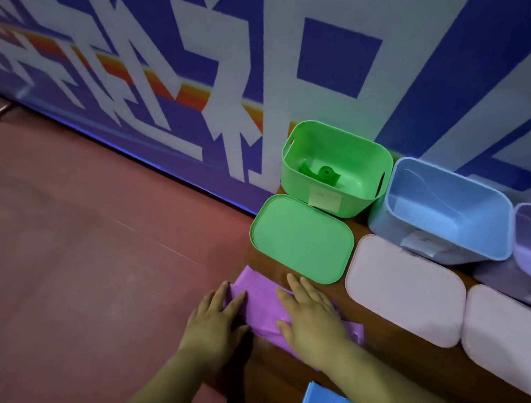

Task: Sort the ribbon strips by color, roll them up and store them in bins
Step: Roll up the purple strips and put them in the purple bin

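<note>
Where fingers (301, 291) lie flat, purple ribbon (259, 309) beneath

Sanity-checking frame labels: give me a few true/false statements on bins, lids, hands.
1. Both hands, left hand and right hand, rest on the purple strip. True.
2. The green bin is empty. False: it holds a green roll.
3. The green lid is on its bin. False: it lies on the table in front of the bin.
4. The blue bin stands beside the green bin. True.
</note>
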Available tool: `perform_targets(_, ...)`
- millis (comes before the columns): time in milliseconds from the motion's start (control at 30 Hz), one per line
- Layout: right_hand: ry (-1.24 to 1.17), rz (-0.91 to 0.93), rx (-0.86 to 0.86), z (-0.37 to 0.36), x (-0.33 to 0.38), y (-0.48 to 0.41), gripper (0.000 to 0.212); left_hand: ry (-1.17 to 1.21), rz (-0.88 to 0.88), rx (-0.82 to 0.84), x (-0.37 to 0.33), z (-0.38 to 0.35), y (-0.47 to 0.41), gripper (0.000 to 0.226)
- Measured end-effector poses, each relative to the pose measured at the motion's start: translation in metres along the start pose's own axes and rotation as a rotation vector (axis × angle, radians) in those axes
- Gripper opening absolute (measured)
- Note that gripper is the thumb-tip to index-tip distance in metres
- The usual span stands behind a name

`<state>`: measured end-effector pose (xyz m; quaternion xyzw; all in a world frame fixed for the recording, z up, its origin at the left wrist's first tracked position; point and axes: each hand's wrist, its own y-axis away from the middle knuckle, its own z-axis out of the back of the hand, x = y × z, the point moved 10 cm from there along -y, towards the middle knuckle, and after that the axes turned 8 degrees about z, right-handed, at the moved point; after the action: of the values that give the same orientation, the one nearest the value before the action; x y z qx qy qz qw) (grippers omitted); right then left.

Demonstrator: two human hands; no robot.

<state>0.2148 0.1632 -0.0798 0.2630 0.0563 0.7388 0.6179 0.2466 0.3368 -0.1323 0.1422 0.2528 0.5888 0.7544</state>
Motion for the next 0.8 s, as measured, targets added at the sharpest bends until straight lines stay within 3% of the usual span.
perform_targets(267,0.034,0.09,0.023,0.009,0.018,-0.065,0.064,0.159,-0.045,-0.058,0.027,0.004,-0.006,0.057)
perform_targets(433,0.038,0.177,0.042,0.002,0.033,-0.104,0.059,0.315,0.036,-0.121,0.041,0.015,-0.013,0.044)
perform_targets(633,-0.007,0.261,-0.048,0.009,0.033,-0.12,0.014,0.464,0.155,-0.152,0.051,0.023,-0.02,0.025)
perform_targets(800,-0.186,0.242,-0.025,0.023,0.027,-0.11,0.004,0.502,0.178,-0.16,0.055,0.023,-0.023,0.024)
